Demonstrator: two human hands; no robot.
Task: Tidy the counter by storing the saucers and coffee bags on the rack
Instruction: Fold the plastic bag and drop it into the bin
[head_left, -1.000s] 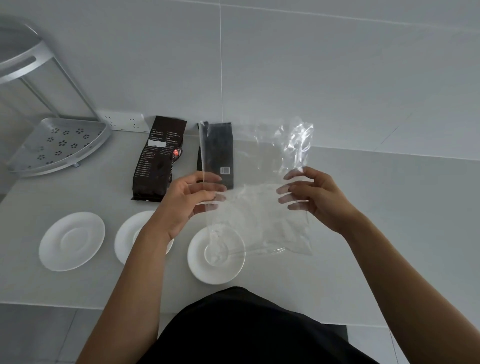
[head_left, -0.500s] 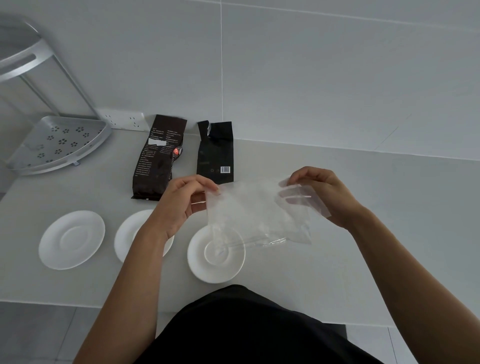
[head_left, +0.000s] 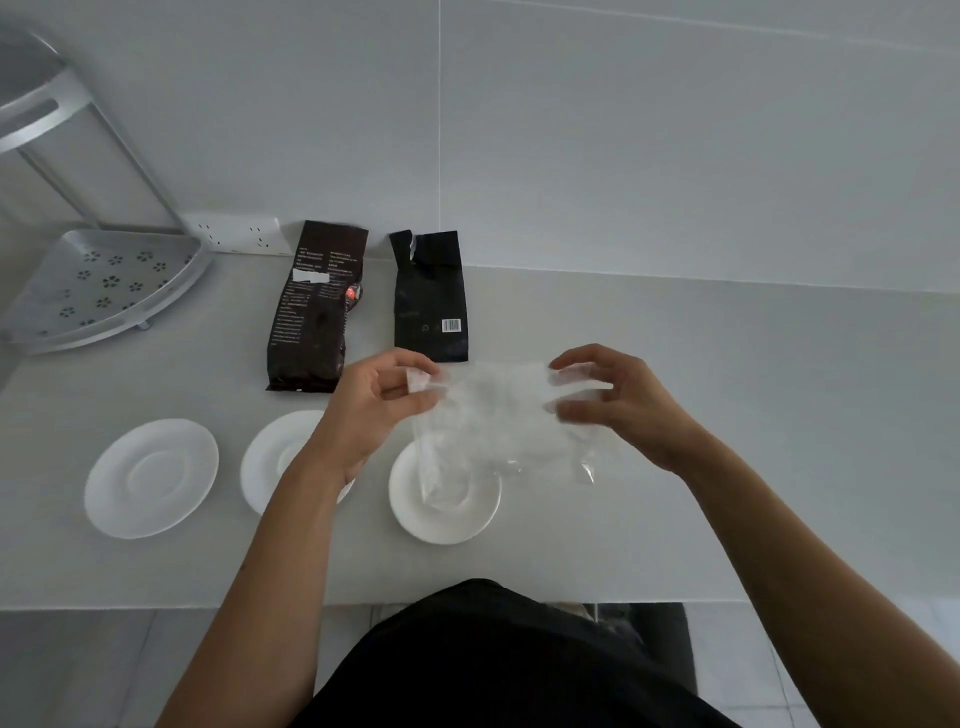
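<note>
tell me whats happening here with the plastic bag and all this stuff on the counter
A person stands at the counter holding a clear plastic bag between both hands: the left hand pinches one upper corner, the right hand grips the other side. The bag hangs over the rightmost of three white saucers. Two dark coffee bags lie flat behind them. The metal rack at the far left holds nothing visible, so no storing has happened yet.
</note>
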